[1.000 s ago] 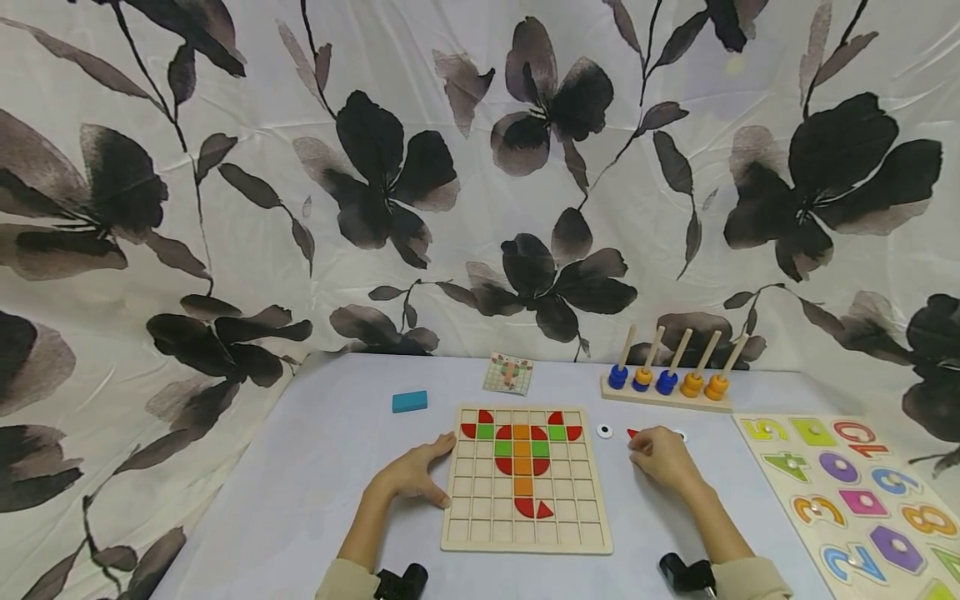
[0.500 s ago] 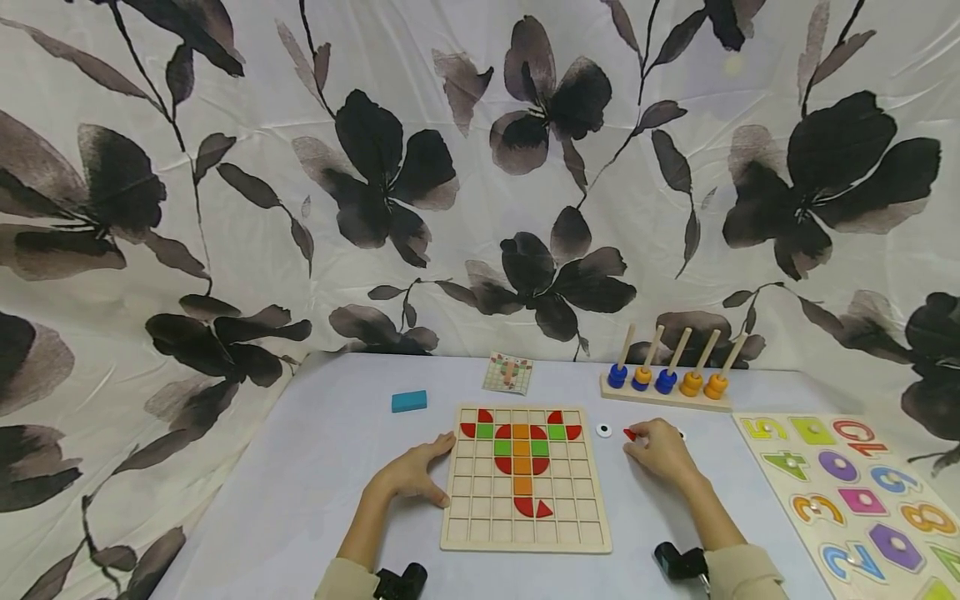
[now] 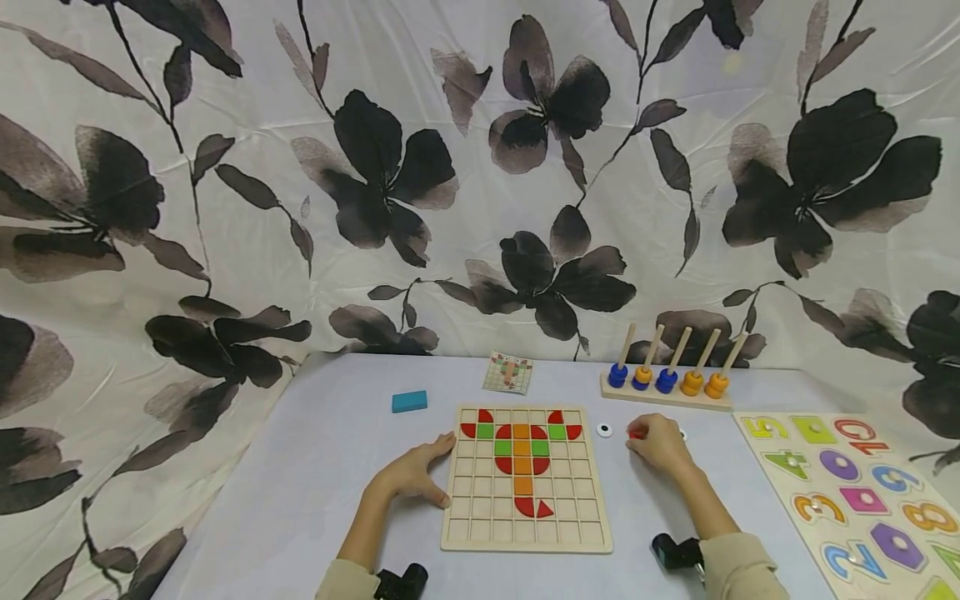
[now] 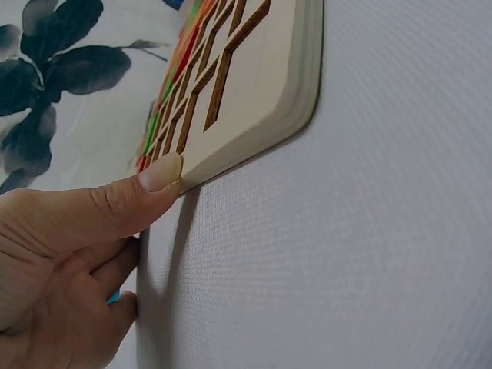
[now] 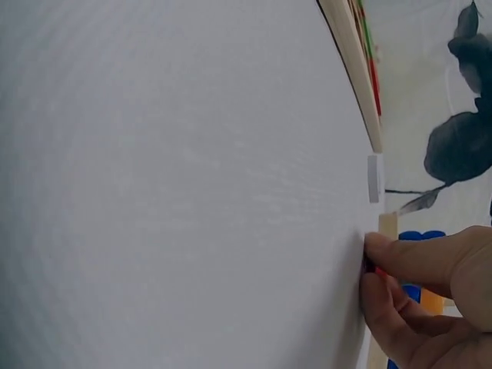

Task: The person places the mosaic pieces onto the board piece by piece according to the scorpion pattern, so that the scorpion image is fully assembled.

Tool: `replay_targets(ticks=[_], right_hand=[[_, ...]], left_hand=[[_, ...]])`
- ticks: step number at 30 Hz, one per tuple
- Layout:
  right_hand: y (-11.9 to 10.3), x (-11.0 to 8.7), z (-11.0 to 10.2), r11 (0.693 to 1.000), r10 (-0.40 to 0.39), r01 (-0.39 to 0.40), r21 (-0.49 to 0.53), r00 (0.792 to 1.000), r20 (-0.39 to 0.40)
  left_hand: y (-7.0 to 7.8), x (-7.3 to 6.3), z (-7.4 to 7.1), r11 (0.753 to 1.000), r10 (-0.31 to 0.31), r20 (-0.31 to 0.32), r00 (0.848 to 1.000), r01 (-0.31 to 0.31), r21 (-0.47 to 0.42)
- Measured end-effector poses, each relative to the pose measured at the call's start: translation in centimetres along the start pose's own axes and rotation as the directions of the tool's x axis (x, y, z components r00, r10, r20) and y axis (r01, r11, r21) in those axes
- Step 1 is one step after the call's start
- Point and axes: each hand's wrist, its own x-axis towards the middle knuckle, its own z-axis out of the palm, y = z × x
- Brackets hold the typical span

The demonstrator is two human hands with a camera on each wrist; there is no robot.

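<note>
A wooden grid board (image 3: 577, 508) lies in the middle, holding red quarter-round pieces, green and orange squares and a red triangle (image 3: 544, 508). My left hand (image 3: 411, 477) rests at its left edge, thumb and fingers spread apart. In the left wrist view the thumb of my left hand (image 4: 84, 246) touches the board's side near a corner. To the board's right, my right hand (image 3: 662, 443) pinches a small red piece (image 3: 636, 433) close over the table. In the right wrist view, only a sliver of the red piece (image 5: 380, 271) shows between thumb and finger.
A round eye piece (image 3: 603, 430) lies between board and right hand; another (image 3: 682, 434) is partly behind that hand. Behind the board are a pattern card (image 3: 508, 373), a blue block (image 3: 409, 402) and a peg stand (image 3: 667, 395). A number puzzle (image 3: 847, 492) lies at right.
The right hand has shifted slightly up the table, and more of the red piece is now covered by its fingers. The left hand and board have stayed put.
</note>
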Motion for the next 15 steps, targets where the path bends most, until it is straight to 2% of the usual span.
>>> replay_targets(ticks=[9, 15], right_hand=[[0.6, -0.9, -0.2, 0.998, -0.040, 0.036, 0.050, 0.997, 0.068], [-0.3, -2.3, -0.2, 0.986, -0.095, 0.081, 0.143, 0.991, 0.091]], left_hand=[[-0.1, 0.0, 0.0, 1.000, 0.009, 0.005, 1.000, -0.009, -0.004], [-0.1, 0.0, 0.0, 1.000, 0.011, 0.005, 1.000, -0.011, -0.006]])
